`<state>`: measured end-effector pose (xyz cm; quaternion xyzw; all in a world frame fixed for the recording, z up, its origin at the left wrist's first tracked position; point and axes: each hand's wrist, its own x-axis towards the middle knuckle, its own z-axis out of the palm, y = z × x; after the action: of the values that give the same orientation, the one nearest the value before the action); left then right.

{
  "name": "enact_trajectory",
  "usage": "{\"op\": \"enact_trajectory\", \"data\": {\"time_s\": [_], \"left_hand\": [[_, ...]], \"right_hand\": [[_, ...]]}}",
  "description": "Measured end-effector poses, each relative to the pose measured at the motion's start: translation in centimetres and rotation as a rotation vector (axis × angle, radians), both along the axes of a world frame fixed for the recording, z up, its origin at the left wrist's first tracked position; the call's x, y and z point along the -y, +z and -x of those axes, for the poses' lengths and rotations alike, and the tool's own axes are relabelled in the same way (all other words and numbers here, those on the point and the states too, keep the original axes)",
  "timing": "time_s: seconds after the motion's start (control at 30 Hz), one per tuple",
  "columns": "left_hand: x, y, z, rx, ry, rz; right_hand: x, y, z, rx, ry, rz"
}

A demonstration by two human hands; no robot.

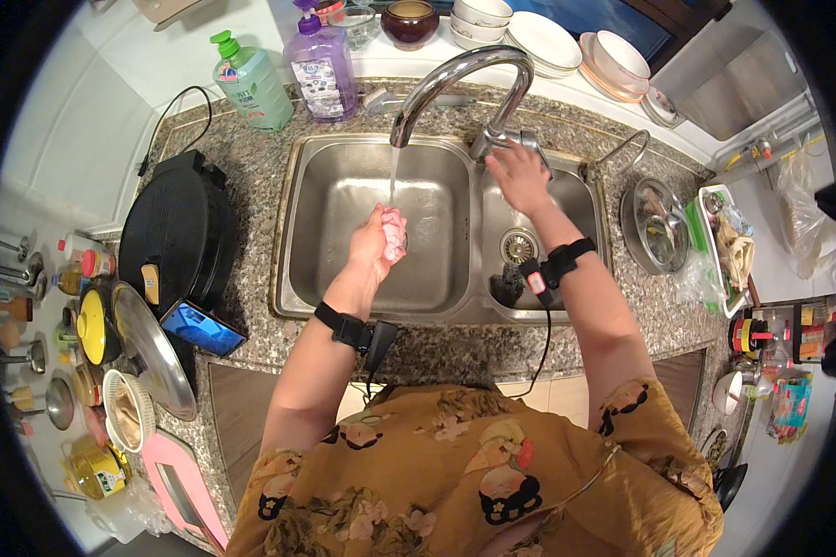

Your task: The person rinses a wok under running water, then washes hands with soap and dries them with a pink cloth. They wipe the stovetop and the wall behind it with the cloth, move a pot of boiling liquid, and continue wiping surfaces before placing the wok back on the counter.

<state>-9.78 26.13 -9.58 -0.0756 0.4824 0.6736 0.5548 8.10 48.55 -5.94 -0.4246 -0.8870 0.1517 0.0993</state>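
My left hand is closed around a crumpled pink cloth above the large left basin of a steel double sink. A thin stream of water falls from the curved chrome faucet toward the cloth. My right hand reaches over the small right basin to the faucet's base and lever. Its fingers are spread and slightly blurred; whether they touch the lever is hard to tell.
Two pump bottles, one green and one purple, stand behind the sink. A black electric griddle and a phone lie to the left. Stacked plates line the sill. A lidded steel pot sits right.
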Motion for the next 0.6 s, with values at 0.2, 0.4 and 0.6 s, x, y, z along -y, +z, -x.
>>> {"op": "enact_trajectory", "data": {"time_s": [0.2, 0.4, 0.6], "left_hand": [[1.6, -0.6, 0.5, 0.026, 0.048, 0.01], [2.6, 0.1, 0.8, 0.108, 0.033, -0.141], [2.2, 1.9, -0.9, 0.279, -0.21, -0.418]], "right_hand": [[-3.3, -2.8, -2.4, 0.072, -0.18, -0.043], [0.7, -1.3, -1.9, -0.044, -0.307, 0.105], [15.1, -0.3, 3.0, -0.511, 0.297, 0.193]]}}
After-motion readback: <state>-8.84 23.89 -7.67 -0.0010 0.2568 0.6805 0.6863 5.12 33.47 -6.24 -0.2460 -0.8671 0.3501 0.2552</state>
